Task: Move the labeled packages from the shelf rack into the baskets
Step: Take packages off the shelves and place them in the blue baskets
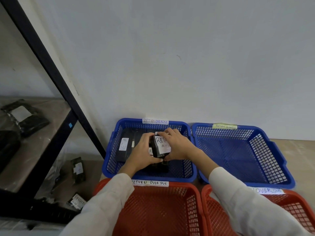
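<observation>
- Package (161,145), black with a white label, sits between both hands above the left blue basket (109,157).
- Left hand (144,153) and right hand (177,145) each grip one side of it.

A black package (161,147) with a white RETURN label was held tilted just over the left blue basket (111,150); flat packs (127,142) lay on its floor. More packs (25,116) sat on the rack (42,55) shelves, and every basket wore a handwritten tag.
</observation>
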